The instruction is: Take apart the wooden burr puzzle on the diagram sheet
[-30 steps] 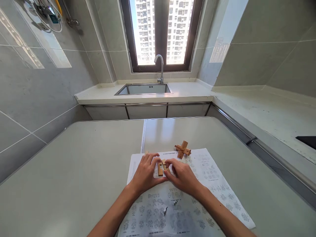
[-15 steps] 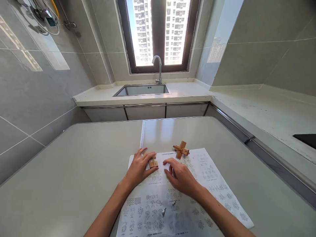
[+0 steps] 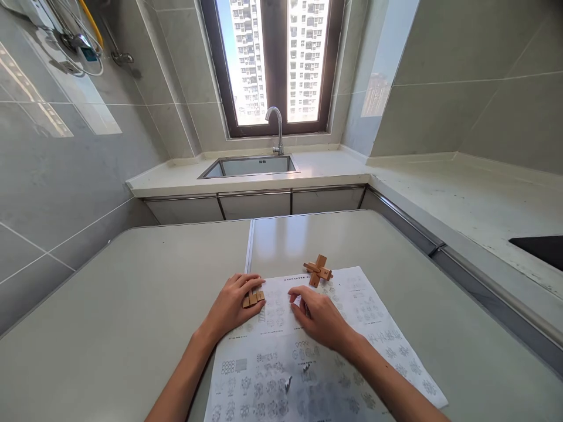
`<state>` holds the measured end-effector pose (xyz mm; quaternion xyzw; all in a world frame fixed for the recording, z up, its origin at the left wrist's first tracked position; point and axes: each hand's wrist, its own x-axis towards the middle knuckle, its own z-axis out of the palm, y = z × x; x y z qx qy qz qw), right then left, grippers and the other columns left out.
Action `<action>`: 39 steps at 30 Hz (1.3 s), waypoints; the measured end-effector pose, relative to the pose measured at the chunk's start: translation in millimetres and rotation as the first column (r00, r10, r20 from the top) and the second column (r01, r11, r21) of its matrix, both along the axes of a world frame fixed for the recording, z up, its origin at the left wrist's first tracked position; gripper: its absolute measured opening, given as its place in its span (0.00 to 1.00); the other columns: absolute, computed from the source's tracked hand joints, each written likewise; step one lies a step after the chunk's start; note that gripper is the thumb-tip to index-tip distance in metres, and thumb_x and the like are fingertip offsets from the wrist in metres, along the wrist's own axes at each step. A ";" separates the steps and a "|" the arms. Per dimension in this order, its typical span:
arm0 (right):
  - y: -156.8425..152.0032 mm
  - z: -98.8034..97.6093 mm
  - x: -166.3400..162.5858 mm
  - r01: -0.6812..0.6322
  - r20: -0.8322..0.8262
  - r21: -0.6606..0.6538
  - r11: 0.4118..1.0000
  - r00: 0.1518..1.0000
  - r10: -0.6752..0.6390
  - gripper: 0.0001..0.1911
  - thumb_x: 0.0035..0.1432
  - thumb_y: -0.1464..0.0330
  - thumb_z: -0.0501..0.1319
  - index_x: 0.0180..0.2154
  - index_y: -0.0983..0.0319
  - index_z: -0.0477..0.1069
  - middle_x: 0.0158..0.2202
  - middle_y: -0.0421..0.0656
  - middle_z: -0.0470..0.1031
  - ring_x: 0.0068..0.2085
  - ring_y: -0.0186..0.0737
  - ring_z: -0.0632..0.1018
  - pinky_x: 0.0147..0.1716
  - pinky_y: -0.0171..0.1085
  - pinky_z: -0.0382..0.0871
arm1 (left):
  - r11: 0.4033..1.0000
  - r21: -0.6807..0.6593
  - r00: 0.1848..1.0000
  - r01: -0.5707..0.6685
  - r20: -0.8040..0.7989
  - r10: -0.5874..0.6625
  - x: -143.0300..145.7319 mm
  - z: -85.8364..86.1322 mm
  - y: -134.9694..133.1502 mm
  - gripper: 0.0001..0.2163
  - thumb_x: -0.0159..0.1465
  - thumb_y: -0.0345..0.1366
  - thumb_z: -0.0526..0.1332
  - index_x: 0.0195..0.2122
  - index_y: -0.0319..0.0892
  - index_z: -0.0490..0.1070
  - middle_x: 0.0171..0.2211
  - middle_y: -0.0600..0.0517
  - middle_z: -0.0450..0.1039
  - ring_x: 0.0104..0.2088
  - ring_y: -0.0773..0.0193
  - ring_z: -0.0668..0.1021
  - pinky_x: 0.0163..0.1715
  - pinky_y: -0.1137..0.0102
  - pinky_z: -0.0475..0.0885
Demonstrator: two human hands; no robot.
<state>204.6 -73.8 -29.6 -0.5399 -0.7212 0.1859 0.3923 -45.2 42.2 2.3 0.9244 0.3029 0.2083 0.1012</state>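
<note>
Left hand (image 3: 231, 305) resting on the paper sheet (image 3: 352, 340), fingers curled over a few small wooden blocks (image 3: 253, 298). Right hand (image 3: 319, 316) flat on the sheet, fingers loosely spread, holding nothing. Assembled wooden cross puzzle (image 3: 318, 270) sitting at 12 o'clock from that hand, just apart.

Wood pcs (image 3: 253, 298) on sheet (image 3: 352, 328) left edge; cross puzzle (image 3: 318, 270) at far edge; sink (image 3: 250, 166) behind table (image 3: 109, 305).

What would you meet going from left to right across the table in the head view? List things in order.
Left hand → wooden blocks → right hand on the printed sheet. The wooden cross lies farther back, level with the right hand.
</note>
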 end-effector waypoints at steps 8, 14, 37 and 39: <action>1.2 1.1 0.8 0.009 -0.006 0.012 1.000 1.000 -0.009 0.14 0.67 0.74 0.55 0.52 0.58 0.69 0.41 0.42 0.80 0.30 0.38 0.77 0.33 0.39 0.70 | 0.990 0.129 0.998 -0.054 -0.003 0.055 -3.6 6.1 0.2 0.16 0.59 0.34 0.66 0.50 0.50 0.77 0.56 0.46 0.77 0.54 0.47 0.77 0.54 0.51 0.73; 1.1 1.7 0.6 0.006 -0.010 0.028 1.000 1.000 -0.006 0.13 0.69 0.73 0.55 0.51 0.57 0.71 0.41 0.44 0.81 0.31 0.39 0.78 0.34 0.39 0.71 | 0.971 0.239 0.995 -0.013 0.100 -0.011 15.8 10.2 -21.7 0.13 0.63 0.31 0.64 0.49 0.49 0.75 0.54 0.46 0.77 0.54 0.49 0.77 0.53 0.55 0.73; 3.9 -3.7 -0.3 0.101 0.002 0.035 0.994 0.995 -0.102 0.08 0.68 0.73 0.55 0.41 0.57 0.72 0.33 0.40 0.79 0.28 0.39 0.76 0.31 0.38 0.65 | 0.930 0.235 0.957 0.283 -0.007 -0.290 38.0 -26.5 -50.6 0.15 0.61 0.21 0.52 0.22 0.44 0.51 0.15 0.58 0.59 0.16 0.67 0.58 0.20 0.66 0.49; 4.4 -4.5 0.8 0.157 -0.007 0.026 0.987 0.988 -0.157 0.08 0.68 0.71 0.56 0.40 0.57 0.73 0.28 0.38 0.76 0.25 0.38 0.73 0.29 0.37 0.63 | 0.928 0.239 0.956 0.286 0.000 -0.295 37.8 -28.2 -48.9 0.15 0.62 0.20 0.51 0.22 0.44 0.52 0.16 0.57 0.59 0.16 0.67 0.58 0.20 0.66 0.50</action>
